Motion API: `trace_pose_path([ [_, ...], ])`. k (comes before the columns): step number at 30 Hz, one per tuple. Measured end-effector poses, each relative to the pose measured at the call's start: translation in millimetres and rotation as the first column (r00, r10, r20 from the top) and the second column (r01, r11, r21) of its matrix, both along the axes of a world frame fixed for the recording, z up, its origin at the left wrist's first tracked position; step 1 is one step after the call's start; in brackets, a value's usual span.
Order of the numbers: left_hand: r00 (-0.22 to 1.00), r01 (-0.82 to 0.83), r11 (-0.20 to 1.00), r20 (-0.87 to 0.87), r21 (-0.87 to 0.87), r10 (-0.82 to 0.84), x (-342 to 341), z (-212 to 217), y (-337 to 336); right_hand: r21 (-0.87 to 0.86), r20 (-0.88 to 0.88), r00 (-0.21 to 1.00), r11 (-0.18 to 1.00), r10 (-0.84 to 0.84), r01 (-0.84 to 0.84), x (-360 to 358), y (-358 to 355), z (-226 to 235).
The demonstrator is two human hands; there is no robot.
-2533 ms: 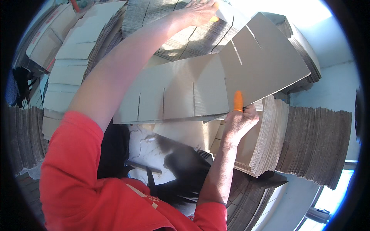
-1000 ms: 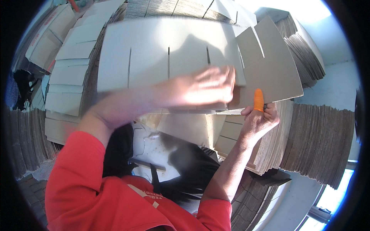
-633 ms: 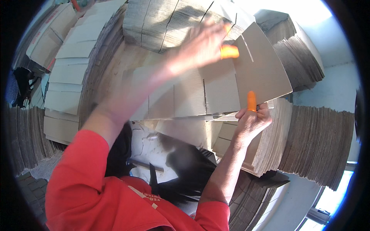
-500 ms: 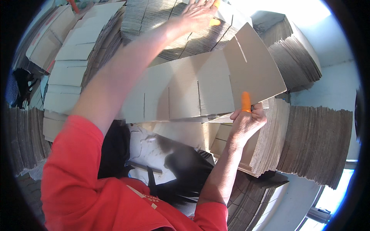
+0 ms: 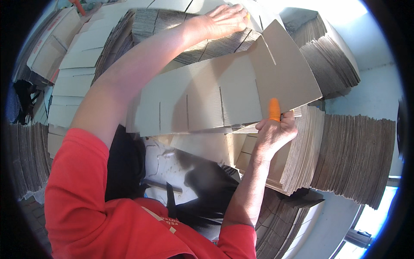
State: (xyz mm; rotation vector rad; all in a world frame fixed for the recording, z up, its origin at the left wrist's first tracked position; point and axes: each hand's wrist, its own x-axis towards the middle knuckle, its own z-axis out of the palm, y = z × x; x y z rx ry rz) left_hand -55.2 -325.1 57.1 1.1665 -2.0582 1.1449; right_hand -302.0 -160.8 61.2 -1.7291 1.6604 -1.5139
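Note:
My left hand (image 5: pixel 224 19) reaches far up and lies flat, fingers stretched, on the top of a stack of ribbed cardboard sheets (image 5: pixel 172 26). My right hand (image 5: pixel 274 131) pinches the lower right edge of a flat, slotted cardboard sheet (image 5: pixel 215 101), which lies tilted across the piles in front of me. An orange rubber cot (image 5: pixel 274 108) covers the thumb pressed onto that sheet. Under the right hand is a thick pile of cut sheets (image 5: pixel 297 155).
Tall cardboard stacks stand all around: at the right (image 5: pixel 353 155), top right (image 5: pixel 327 56) and left (image 5: pixel 73 73). A dark cloth or bag (image 5: pixel 207 185) lies on a white surface near my body. My red sleeves fill the lower edge.
My left hand drew a slotted sheet down over the pile, then swung back up to the far stack. My right hand stayed at the sheet's edge.

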Motion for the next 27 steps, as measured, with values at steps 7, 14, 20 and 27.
trace_pose_path([
  [7, 0.981, -0.118, 0.903, 0.191, 0.414, 0.04, -30.7, 23.6, 48.6, -0.045, -0.066, 0.998, 0.999, 0.004, -0.007, 0.7, -0.1, 0.8],
  [14, 0.995, 0.08, 0.937, 0.034, 0.339, -0.097, -38.2, 15.5, 78.2, -0.142, -0.322, 0.943, 0.989, -0.087, 0.042, 10.4, 8.3, -4.4],
  [20, 0.935, 0.353, 0.909, -0.121, 0.219, -0.334, -54.8, 2.7, 121.9, -0.108, -0.488, 0.87, 0.994, -0.074, 0.025, 17.7, 20.3, 6.6],
  [27, 0.959, 0.264, 0.673, -0.261, 0.691, -0.108, -54.2, 57.0, 172.2, 0.001, -0.669, 0.743, 0.999, 0.026, -0.034, 18.2, 25.0, 39.3],
])
